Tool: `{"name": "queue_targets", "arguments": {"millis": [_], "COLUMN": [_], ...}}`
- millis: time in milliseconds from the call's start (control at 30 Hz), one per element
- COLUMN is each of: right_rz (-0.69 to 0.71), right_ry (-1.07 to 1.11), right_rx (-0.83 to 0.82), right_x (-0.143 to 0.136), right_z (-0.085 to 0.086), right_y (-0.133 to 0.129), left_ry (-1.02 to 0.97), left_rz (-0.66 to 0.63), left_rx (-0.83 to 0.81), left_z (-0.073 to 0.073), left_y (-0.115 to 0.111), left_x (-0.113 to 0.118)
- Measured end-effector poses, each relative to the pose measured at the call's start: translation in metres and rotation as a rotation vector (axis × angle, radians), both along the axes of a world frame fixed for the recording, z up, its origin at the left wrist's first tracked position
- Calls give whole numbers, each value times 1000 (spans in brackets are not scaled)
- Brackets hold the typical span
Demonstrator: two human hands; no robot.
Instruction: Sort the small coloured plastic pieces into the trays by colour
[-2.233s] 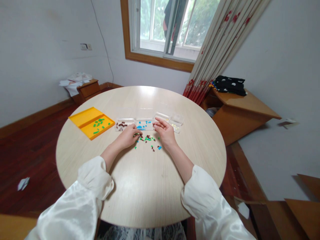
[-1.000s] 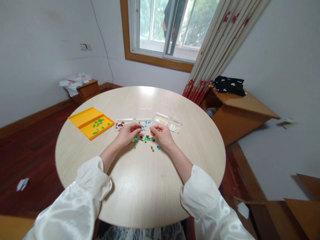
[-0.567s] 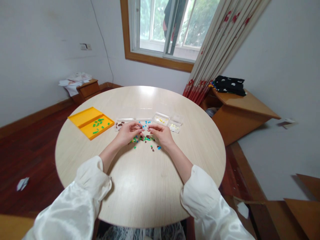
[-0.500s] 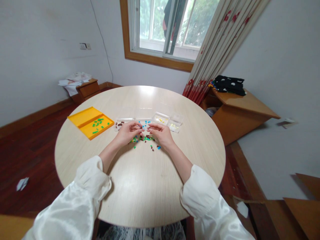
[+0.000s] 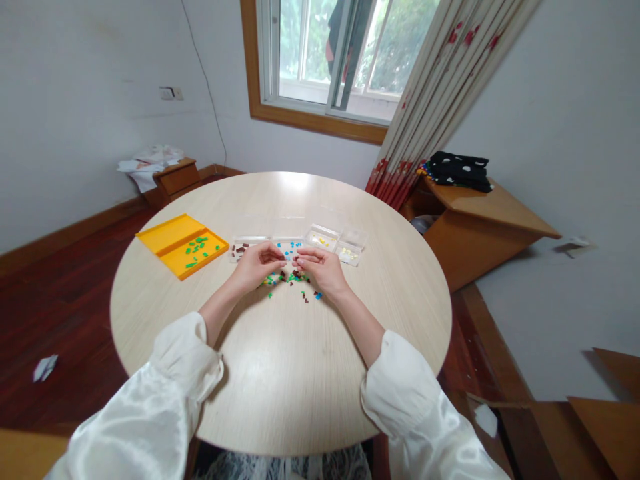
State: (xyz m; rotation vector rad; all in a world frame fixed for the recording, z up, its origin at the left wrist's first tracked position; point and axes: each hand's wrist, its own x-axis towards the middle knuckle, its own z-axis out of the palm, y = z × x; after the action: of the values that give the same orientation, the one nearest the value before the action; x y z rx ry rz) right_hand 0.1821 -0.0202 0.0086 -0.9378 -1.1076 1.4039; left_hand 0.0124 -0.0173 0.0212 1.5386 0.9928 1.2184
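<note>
My left hand [image 5: 256,265] hovers over the pile, fingers curled and thumb close to the fingertips; what they pinch, if anything, is too small to make out. Opposite it, a small gap away, my right hand [image 5: 323,270] has its fingertips pressed together, with a dark speck at their tips that I cannot identify. Below both lies a loose pile of tiny plastic pieces [image 5: 299,276], green, brown, blue and yellow. Just behind the hands, a clear box [image 5: 289,239] holds blue pieces. Another clear box [image 5: 243,239], beyond my left hand, contains brown ones.
Clear boxes with yellow pieces [image 5: 323,231] and pale pieces [image 5: 351,261] stand beyond my right hand. An open yellow case [image 5: 173,235] with green pieces lies left on the round table [image 5: 280,380]. A wooden cabinet [image 5: 480,227] stands right of the table.
The fingers of my left hand have drawn in slightly, uncovering more of the blue pieces behind. My right hand has hardly moved.
</note>
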Motion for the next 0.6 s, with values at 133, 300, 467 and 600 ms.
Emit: {"name": "queue_targets", "arguments": {"millis": [133,300,467,600], "right_rz": [2,-12,-26,-28], "right_ry": [-20,-86,-99,-82], "right_rx": [10,53,68,72], "right_x": [-1,-1,-1,-2], "right_z": [-2,-3,-3,-2], "right_y": [1,1,0,0], "left_ry": [16,14,10,8], "left_rz": [25,-10,-66,-75], "left_rx": [18,-13,-65,-57], "left_z": [-2,-2,-1,-1], "left_y": [1,1,0,-1], "left_x": [-1,0,1,1]}}
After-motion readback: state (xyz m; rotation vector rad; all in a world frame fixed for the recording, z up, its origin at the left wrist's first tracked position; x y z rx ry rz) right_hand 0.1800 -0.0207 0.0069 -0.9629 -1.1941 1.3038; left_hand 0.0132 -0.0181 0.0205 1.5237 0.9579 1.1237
